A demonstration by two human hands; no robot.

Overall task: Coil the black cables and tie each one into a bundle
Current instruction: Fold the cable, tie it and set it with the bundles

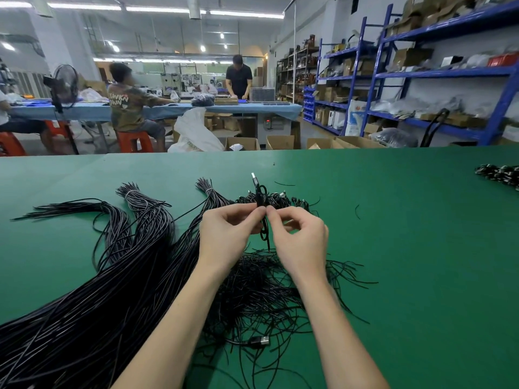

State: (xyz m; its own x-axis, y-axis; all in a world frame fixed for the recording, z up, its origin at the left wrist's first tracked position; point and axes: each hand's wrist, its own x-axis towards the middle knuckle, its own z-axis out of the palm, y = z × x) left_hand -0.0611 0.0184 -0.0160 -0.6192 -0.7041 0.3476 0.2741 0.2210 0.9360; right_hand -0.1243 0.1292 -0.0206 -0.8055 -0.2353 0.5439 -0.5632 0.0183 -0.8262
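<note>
Nearest the camera, a green work surface (421, 248) carries a heap of loose black ties (266, 290), among them a cable end with a USB plug (259, 340), and, to the left, long uncoiled black cables (92, 290) fanning toward several banded ends (132, 193). Above the heap, the left hand (227, 234) and right hand (299, 234) meet fingertip to fingertip, each pinching the coiled black cable (259, 203) between thumb and forefinger; the coil stands upright between them, lifted off the surface, its metal plug pointing up and a loose tail hanging below (the other fingers are curled). Just behind it lies a pile of finished bundles (280, 200); another pile (500, 174) sits at the far right edge. Beyond the surface stand open cardboard boxes (280, 141) and a white sack (193, 133), then a blue-covered bench (252, 108) with a seated person (129, 105) and a standing person (238, 77). Blue steel shelving (438, 74) lines the right wall; strip lights (168, 8) run overhead.
</note>
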